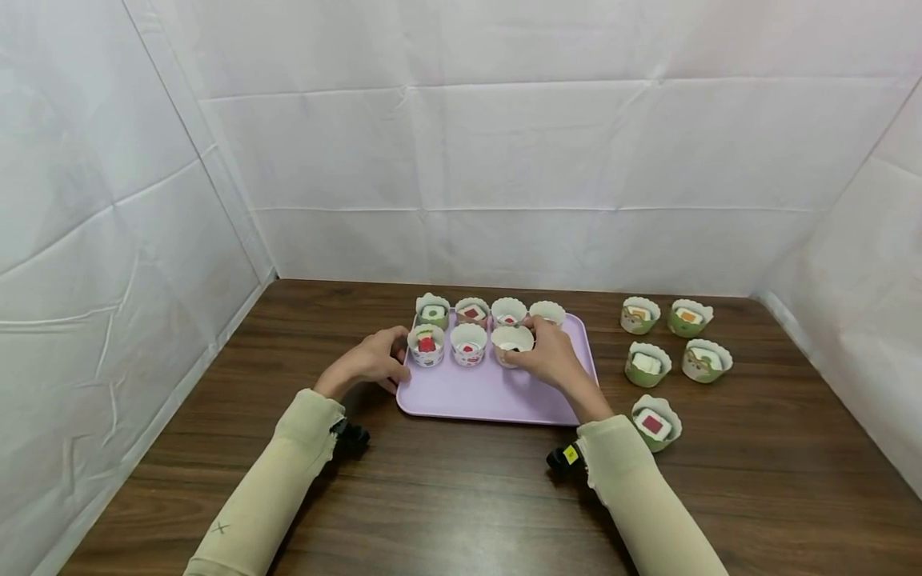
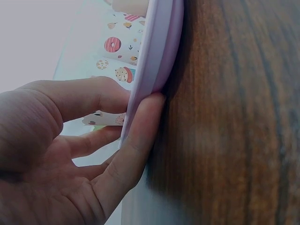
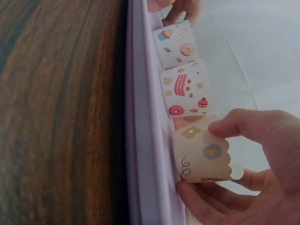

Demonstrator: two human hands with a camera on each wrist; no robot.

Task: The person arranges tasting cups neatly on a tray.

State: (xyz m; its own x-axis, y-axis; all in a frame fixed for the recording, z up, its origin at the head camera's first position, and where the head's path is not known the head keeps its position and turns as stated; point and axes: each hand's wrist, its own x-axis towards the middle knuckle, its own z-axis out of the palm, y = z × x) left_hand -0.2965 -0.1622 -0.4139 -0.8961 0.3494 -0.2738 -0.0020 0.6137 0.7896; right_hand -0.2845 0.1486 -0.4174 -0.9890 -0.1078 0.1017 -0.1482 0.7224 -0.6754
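Note:
My left hand (image 1: 372,358) is at the left edge of a lilac tray (image 1: 471,396). In the left wrist view the thumb lies over the tray's rim (image 2: 159,51) and a finger is under it, pinching the edge. My right hand (image 1: 555,358) grips a cream paper baking cup (image 3: 200,152) between thumb and fingers, at the right end of the tray's front row. Beside it on the tray stand two white printed baking cups (image 1: 469,354), (image 1: 427,358), each with a small piece inside. Behind them is a back row of several cups, including a green-lined one (image 1: 432,314).
Right of the tray, several green baking cups (image 1: 647,376) stand on the dark wooden table (image 1: 446,496), each with a small block inside; the nearest holds a white block with a red top (image 1: 653,425). White cloth walls (image 1: 504,160) enclose the table at the back and sides.

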